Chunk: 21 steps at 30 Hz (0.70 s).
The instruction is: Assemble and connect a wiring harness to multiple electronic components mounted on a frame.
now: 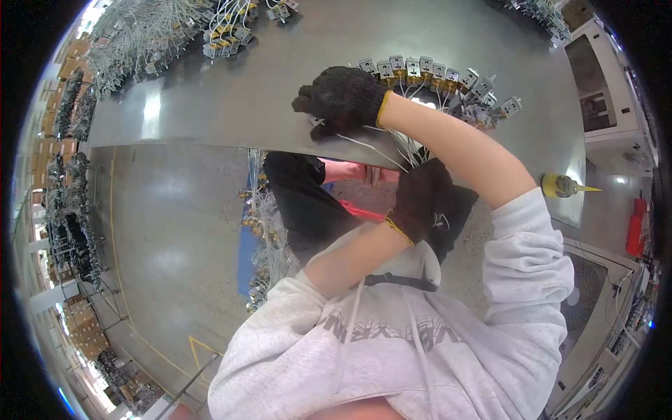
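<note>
Both my hands wear dark gloves with yellow cuffs. My left hand (423,199) is closed around a bundle of white wires (409,150) just below the table's near edge, and short wire ends poke out beside its cuff. Reaching across above it, my right hand (343,101) is over the tabletop. Its thumb and fingers close on the small silvery end (317,122) of a white wire, which runs back toward the bundle. Beyond my right wrist, small silver metal boxes with brass-coloured parts (413,67) stand in an arc, white wires trailing from them.
The grey metal table (231,98) carries heaps of wired parts (150,42) at far left and more (535,17) at far right. A yellow bottle with a pointed nozzle (560,185) is at the right edge. Wired parts (269,238) hang over something blue below the table.
</note>
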Available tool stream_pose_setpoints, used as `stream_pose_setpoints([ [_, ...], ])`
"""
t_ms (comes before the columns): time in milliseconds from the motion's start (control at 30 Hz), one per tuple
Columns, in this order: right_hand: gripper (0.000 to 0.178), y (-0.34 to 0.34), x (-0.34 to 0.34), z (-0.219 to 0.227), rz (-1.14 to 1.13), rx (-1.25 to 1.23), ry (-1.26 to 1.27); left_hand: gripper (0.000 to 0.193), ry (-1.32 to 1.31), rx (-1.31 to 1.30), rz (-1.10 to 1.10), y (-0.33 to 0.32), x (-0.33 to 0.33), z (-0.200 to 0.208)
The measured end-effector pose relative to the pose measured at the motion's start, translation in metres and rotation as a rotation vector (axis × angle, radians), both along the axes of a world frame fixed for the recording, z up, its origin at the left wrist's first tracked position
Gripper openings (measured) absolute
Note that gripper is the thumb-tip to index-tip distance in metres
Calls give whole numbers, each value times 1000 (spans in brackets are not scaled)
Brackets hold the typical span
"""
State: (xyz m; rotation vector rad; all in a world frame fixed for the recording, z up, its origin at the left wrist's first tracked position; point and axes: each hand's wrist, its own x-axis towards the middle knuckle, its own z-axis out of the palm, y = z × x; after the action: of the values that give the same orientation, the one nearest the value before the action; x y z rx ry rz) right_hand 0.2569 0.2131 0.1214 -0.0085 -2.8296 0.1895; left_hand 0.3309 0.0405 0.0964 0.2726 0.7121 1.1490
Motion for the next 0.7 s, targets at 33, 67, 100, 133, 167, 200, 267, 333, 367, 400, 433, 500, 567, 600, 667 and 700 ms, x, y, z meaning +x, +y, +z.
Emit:
stream_pose_setpoints([
  [33,54,0,-3,-4,2,-3,-1,17,229,104,-12,-2,1,-1],
  [67,57,0,-6,-7,-24,-36,16,17,230,102,-11,0,4,-2],
  [100,59,0,-6,-9,-50,-67,33,19,82,-10,72,3,9,-2],
  [133,59,0,-4,-7,-52,-67,33,21,-67,-119,152,5,13,-1],
  [167,58,-1,-2,-5,-3,-38,4,21,-66,-118,150,5,13,0],
  [200,58,-2,0,-3,45,-9,-25,21,-181,-150,145,6,12,0],
  [267,56,-5,4,2,85,30,18,21,-295,-175,141,7,8,-8],
  [333,53,-6,9,6,120,64,58,22,-695,-160,105,7,1,-25],
  [367,52,-6,11,6,114,39,63,22,-698,-166,101,8,-1,-13],
  [400,51,-6,13,6,107,14,68,23,-730,-123,129,9,-3,0],
  [433,51,-6,11,7,108,16,66,28,-762,-71,162,13,-5,11],
  [500,50,-13,-4,9,70,83,-19,35,-806,85,74,13,-4,-30],
  [567,51,-20,-10,10,31,153,-48,30,-511,96,391,11,10,-36],
  [600,52,-22,-9,10,-9,222,-71,30,-517,96,395,13,13,-41],
  [667,56,-24,0,12,-15,171,-57,24,-477,-81,241,19,11,-29],
  [700,60,-22,5,14,-23,127,-37,24,-484,-82,236,20,11,-23],
])
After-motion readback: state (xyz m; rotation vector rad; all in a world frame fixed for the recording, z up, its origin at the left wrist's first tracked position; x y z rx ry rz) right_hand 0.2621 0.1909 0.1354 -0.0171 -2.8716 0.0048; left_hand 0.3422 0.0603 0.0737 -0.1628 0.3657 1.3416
